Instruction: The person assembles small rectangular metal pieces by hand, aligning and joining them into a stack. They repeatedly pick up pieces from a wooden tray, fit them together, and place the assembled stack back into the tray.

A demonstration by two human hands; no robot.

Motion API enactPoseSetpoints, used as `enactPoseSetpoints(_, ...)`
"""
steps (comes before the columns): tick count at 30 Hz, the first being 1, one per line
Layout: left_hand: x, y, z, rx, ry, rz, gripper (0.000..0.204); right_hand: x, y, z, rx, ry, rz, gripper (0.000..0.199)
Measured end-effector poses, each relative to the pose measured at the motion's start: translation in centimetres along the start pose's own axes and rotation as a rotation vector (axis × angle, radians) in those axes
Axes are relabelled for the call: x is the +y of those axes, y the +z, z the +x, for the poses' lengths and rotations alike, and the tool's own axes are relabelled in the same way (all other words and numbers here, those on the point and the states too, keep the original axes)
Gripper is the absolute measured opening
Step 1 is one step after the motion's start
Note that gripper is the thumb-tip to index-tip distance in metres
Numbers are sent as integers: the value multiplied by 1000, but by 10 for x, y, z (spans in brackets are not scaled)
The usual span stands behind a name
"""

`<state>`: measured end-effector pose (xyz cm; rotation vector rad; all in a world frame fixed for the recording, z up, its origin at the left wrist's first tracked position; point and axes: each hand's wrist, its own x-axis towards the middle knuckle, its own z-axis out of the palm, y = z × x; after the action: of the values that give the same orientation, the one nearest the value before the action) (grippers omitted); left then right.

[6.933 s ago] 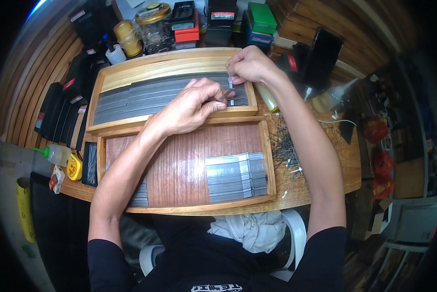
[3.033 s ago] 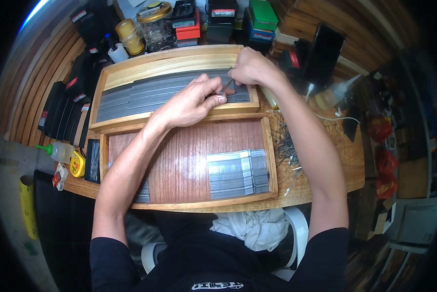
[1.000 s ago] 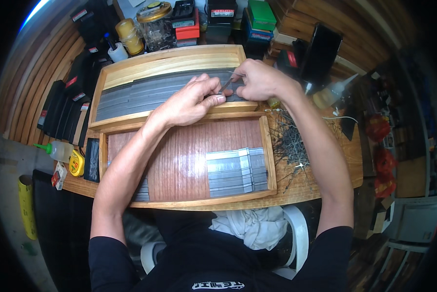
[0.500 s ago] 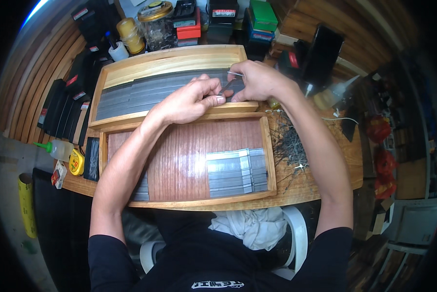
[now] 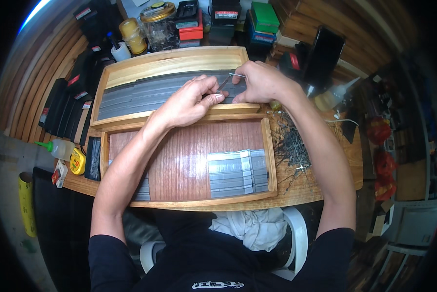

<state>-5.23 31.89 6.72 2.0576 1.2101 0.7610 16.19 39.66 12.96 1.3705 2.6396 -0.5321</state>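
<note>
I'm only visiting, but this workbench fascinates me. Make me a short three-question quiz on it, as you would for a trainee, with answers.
1. Which object is right next to the translucent plastic bottle with a green nozzle?
a) crumpled white cloth
b) rounded yellow tape measure
c) red rectangular box

2. True or false: the left hand and the right hand are both at the farther light-wood tray, which holds flat gray strips.

3. Fill in: the loose pile of thin dark wiry pieces lies to the ____ of the nearer brown-floored wooden tray.

Key: 1. b; 2. true; 3. right.
</note>
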Motion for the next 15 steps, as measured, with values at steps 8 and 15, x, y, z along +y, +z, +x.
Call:
enactPoseSetpoints(8, -8, 4, 0, 23, 40, -53, 26, 4, 3, 6, 95, -122, -85, 57)
enactPoseSetpoints(15, 2, -3, 1, -58, -2, -1, 27, 7, 5, 4, 35, -88, -7, 61)
